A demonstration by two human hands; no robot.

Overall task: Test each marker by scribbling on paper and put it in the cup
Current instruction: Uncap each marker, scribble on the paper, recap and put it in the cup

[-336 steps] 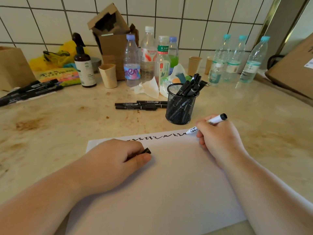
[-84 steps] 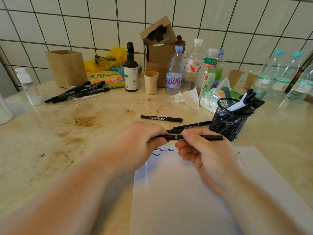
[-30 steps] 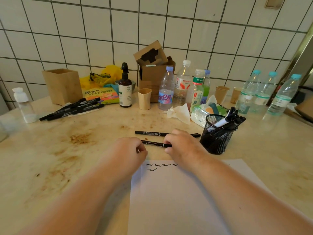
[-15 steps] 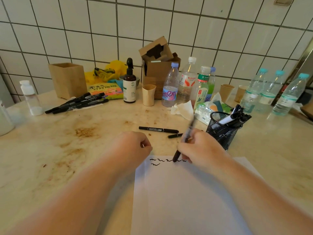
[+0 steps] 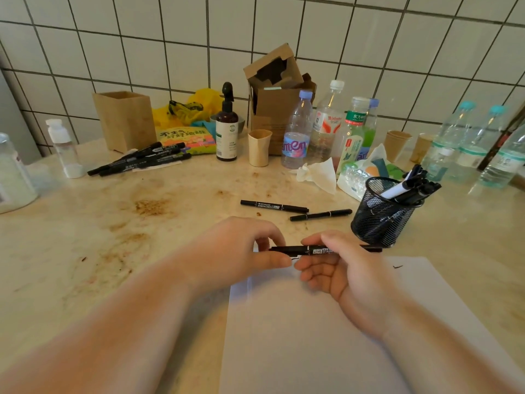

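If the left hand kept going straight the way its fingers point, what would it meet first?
Probably the right hand: the left hand points right along the black marker that both hold, with nothing between them. Depth is hard to judge.

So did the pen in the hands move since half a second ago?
Yes. The pen was standing tilted with its tip on the paper; now it lies level above the paper's top edge, held by the left hand and right hand, beside the mesh cup.
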